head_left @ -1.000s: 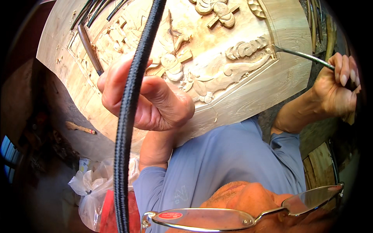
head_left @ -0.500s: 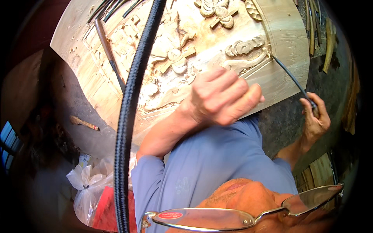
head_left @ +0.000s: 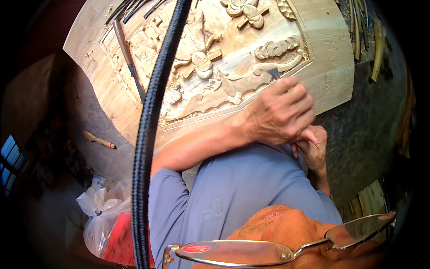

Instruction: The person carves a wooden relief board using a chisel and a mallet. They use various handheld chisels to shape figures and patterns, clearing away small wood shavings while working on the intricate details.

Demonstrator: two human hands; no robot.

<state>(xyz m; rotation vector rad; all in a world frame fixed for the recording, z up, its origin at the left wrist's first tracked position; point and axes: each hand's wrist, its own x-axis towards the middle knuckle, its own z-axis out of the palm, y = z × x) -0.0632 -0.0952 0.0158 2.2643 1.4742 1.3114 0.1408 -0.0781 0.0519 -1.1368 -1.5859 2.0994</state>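
A carving chisel with a dark flared blade rests its tip near the lower edge of the relief on a pale wooden panel. Round its shaft, my left hand is closed, knuckles up, just beyond the panel's near edge. My right hand is closed against the lower end of the chisel, partly behind the left hand. The handle itself is hidden by both hands. Close to the blade, the panel carries a scrolled carved border and a ribbed, cloud-like carving.
A wooden-handled chisel lies on the panel's left, with several dark tools at the far edge. More tools lie at the right. A short stick and a plastic bag are at left. A black cord crosses the view.
My right hand has brought the chisel left and nearer, its blade leaving the panel's right corner. My left hand has moved right and toward me and closed on the chisel.
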